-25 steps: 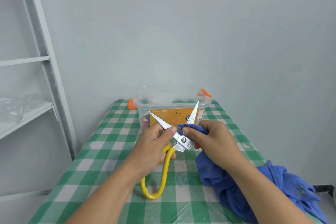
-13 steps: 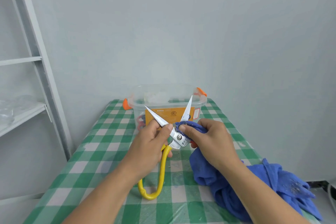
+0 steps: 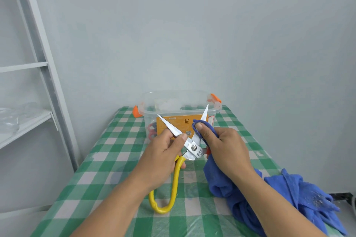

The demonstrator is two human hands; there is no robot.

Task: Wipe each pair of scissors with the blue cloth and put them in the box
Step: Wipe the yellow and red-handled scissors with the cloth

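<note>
Yellow-handled scissors are held above the table with their steel blades spread in a V. My left hand grips them at the left blade and upper handle, thumb on the blade near the pivot. My right hand pinches a fold of the blue cloth around the right blade, about halfway up it. The rest of the cloth trails down onto the table at the right. Behind the blades stands the clear plastic box with orange latches and an orange label; red scissor handles show through its wall.
The table wears a green-and-white checked cover and meets a plain wall at the back. A white metal shelf frame stands at the left, close to the table's left edge.
My right hand with the cloth has slid up the right blade, away from the pivot. The scissors and my left hand stay about where they were.
</note>
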